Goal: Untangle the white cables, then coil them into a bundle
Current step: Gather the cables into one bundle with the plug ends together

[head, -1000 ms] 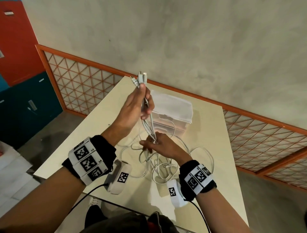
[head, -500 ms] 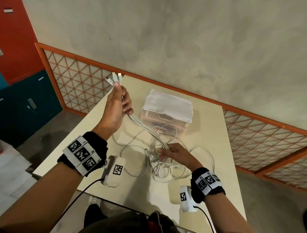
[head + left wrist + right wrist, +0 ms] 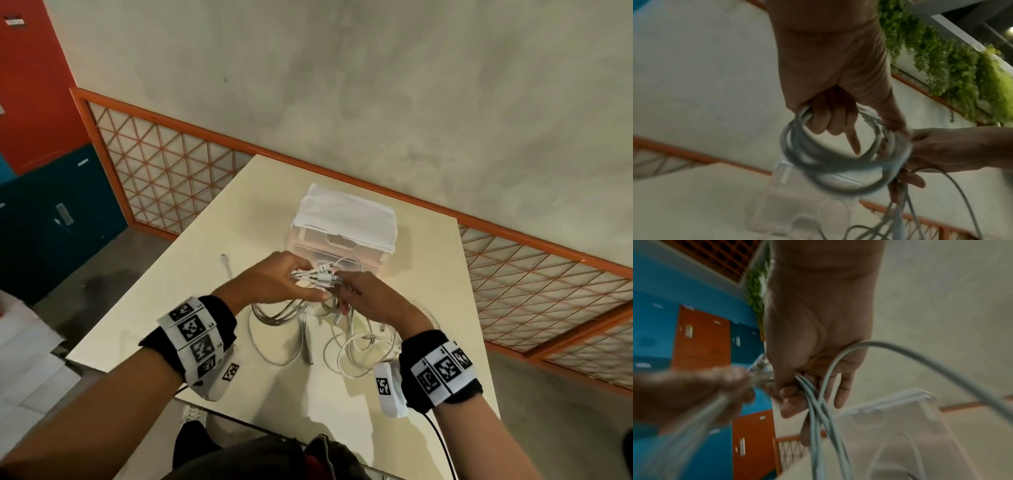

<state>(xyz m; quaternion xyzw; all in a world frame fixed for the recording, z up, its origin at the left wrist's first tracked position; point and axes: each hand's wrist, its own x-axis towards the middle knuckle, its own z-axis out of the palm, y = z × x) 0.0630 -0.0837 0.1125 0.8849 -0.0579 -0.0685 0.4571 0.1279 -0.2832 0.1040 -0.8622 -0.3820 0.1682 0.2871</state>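
Hands, two: left hand [image 3: 274, 281] and right hand [image 3: 368, 301] grip white cables [image 3: 318, 275] (several).

Cream table [image 3: 212, 308]: white cables [image 3: 346, 346], clear box [image 3: 342, 250].

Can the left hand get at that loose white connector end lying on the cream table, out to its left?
Probably not yet: the left hand grips the white cable loop. The connector end lies unobstructed on the table.

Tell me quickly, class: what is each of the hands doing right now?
Left hand: grips the looped white cables near their plugs.
Right hand: fingers curled around the trailing cable strands.
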